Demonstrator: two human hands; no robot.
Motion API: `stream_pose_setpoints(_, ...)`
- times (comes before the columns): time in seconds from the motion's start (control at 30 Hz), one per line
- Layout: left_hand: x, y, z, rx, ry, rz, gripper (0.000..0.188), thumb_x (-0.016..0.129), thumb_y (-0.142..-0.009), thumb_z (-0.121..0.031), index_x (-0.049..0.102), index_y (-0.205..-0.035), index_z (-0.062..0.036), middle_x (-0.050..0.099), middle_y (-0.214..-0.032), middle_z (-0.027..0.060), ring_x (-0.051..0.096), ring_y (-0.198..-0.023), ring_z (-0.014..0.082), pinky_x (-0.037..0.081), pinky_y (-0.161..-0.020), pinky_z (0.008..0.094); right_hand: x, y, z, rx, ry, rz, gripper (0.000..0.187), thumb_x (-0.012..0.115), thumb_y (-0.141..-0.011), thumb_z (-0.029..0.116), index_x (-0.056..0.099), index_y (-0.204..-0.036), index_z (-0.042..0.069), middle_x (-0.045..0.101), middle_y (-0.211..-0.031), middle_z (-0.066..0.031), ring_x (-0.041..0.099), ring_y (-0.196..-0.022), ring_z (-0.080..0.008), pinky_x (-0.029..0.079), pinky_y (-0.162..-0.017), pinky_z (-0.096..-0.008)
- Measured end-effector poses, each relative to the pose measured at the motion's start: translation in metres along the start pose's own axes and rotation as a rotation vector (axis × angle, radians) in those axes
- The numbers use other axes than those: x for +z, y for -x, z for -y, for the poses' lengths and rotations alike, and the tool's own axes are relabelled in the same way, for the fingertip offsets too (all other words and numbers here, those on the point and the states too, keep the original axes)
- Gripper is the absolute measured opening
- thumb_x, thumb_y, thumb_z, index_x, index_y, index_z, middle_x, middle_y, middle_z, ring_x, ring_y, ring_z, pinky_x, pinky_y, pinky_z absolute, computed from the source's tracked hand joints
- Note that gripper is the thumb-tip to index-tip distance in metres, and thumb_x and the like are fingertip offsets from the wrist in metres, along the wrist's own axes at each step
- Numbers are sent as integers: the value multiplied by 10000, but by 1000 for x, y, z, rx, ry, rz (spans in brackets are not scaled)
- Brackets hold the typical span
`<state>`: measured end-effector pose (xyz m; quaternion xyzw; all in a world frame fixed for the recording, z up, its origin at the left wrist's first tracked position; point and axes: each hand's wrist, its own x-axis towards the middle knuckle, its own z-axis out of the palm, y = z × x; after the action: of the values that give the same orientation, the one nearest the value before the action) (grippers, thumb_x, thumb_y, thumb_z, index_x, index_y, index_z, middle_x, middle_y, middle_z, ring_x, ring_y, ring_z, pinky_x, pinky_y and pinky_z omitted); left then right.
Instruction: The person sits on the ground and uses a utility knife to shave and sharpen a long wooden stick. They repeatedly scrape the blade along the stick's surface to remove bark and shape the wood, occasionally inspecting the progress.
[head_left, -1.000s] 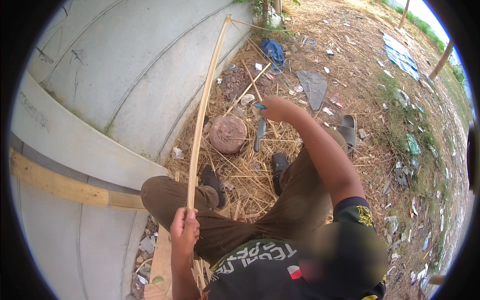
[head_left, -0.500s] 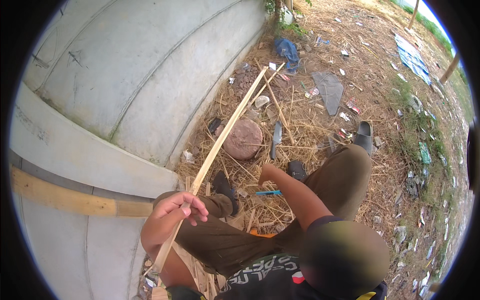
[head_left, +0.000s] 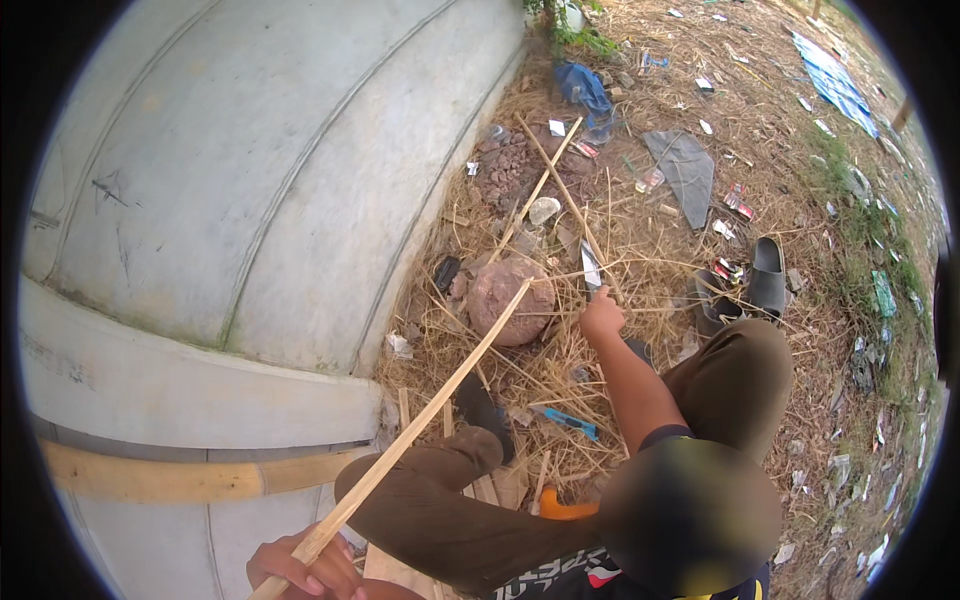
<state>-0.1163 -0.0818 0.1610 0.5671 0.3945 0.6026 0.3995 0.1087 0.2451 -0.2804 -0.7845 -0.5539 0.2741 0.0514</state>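
My left hand (head_left: pixel 308 568), low at the left, is closed round a long pale split strip of bamboo (head_left: pixel 425 415). The strip slants up and right, its far tip over a round reddish block (head_left: pixel 490 300) on the ground. My right hand (head_left: pixel 602 315) is closed on the handle of a knife (head_left: pixel 591 265) just right of the block, its broad blade pointing away from me. Beyond the block two thin sticks cross, a pale one (head_left: pixel 548 178) and a browner one (head_left: pixel 572 205). Near my legs lie a blue-handled tool (head_left: pixel 568 421) and an orange object (head_left: pixel 565 505), partly hidden.
A grey concrete wall (head_left: pixel 300 200) runs along the left, with a bamboo pole (head_left: pixel 190 474) against its lower part. Dry straw and litter cover the ground. Dark slip-on shoes (head_left: pixel 767 275) stand at the right; a blue cloth (head_left: pixel 585 90) and a grey sheet (head_left: pixel 683 170) lie farther off.
My left hand has drawn the bamboo strip down toward me, its tip coming back to the block. My right hand has reached forward and taken hold of the knife. The view has shifted slightly.
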Motion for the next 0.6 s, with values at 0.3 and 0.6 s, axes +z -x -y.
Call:
stream_pose_setpoints(0.3,-30,-6,-2,215,-254,88,634,303,-1021,-655,501,-986,-53,562,-470,71,488,-375,139,408,-695,296,67,-61,-48,223,-450,379,291,609,-903,237,592,-984,-42,611,-760,-173,638,-643,-327,531,-586,-476)
stream_pose_setpoints(0.6,-18,-44,-24,145,-1120,-500,535,392,-1052,-561,580,-1006,-62,508,-708,16,459,-587,102,414,-734,298,-42,12,-25,391,-909,-81,358,617,-887,355,576,-831,4,567,-673,-107,549,-538,-262,441,-524,-451)
